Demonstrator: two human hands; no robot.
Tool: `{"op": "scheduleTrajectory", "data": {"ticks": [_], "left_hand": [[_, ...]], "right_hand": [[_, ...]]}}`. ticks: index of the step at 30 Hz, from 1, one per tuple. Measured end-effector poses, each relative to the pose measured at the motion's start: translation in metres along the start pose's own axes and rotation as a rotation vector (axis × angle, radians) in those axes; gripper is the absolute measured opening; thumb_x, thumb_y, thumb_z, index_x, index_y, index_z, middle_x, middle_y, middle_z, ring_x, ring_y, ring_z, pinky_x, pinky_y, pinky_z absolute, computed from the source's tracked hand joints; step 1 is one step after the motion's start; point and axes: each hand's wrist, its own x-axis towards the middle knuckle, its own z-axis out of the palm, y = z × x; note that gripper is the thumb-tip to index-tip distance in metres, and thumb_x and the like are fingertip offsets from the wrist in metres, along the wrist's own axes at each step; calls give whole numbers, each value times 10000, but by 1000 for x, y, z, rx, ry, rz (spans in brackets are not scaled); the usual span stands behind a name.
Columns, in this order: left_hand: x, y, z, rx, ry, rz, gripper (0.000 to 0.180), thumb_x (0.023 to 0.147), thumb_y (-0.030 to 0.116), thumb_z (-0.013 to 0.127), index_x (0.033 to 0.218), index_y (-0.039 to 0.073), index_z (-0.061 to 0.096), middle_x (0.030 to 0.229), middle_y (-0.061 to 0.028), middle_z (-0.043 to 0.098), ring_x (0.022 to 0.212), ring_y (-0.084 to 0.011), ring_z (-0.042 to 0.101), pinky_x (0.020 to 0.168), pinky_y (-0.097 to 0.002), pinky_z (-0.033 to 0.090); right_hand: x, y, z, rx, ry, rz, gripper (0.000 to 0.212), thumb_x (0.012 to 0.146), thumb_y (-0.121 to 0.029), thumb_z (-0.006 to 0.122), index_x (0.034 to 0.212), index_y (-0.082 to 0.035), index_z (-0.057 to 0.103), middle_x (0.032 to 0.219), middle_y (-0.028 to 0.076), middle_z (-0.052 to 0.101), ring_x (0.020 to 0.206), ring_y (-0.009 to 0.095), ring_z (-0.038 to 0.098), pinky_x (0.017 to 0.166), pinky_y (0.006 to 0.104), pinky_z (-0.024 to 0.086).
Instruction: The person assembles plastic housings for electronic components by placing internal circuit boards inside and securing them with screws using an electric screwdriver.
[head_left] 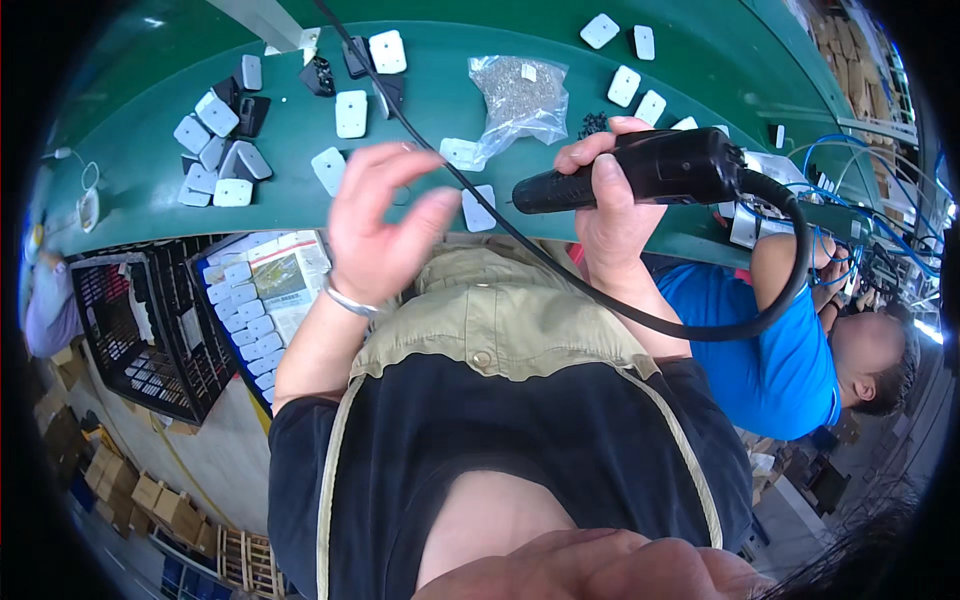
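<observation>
My right hand (615,205) is wrapped round a black electric screwdriver (675,165), whose tip points left. A thick black cord (790,270) loops from its rear end and runs up across the view to the top. My left hand (385,220) is raised over the front edge of the bench, thumb and fingers apart, with nothing visible in it. Close by its fingertips lie a white rounded plate (478,208) and another white plate (328,170). Beyond the hands, a clear plastic bag (520,100) full of small metal parts rests on the bench.
White and black pieces (222,140) are heaped at the bench's left. Small black screws (592,124) lie beside the bag. Below left stand a black crate (135,330) and a tray of white plates (245,315). A person in blue (755,350) works at right, near blue cables (890,225).
</observation>
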Motion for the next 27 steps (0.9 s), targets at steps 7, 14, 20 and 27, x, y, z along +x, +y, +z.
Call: {"op": "scheduleTrajectory", "data": {"ticks": [7,14,20,27], "left_hand": [[51,59,65,-290,-230,60,595,660,337,665,1109,12,447,1032,-167,498,1014,-336,432,878,-392,338],[45,46,79,-419,-124,250,528,645,278,693,1082,47,507,1028,-102,525,984,-284,467,846,-358,368],[37,38,76,-408,-17,239,512,612,292,709,1025,36,548,1000,-91,527,940,-262,477,815,-351,396],[4,-34,4,-63,158,31,234,679,66,651,903,36,587,932,-91,564,845,-211,531,760,-296,422]], "right_hand": [[2,2,10,-81,3,-46,445,725,-96,622,1084,-2,378,785,99,551,713,163,541,669,299,453],[-3,2,13,-48,-38,-60,452,732,-117,613,1098,-6,372,794,105,547,718,176,536,676,323,451],[-8,2,11,10,-73,-57,459,739,-136,605,1110,-10,367,802,110,543,722,187,531,682,344,450],[8,3,-2,-66,-147,-196,439,760,-225,559,1112,-33,382,782,110,544,692,218,510,670,413,416]]}}
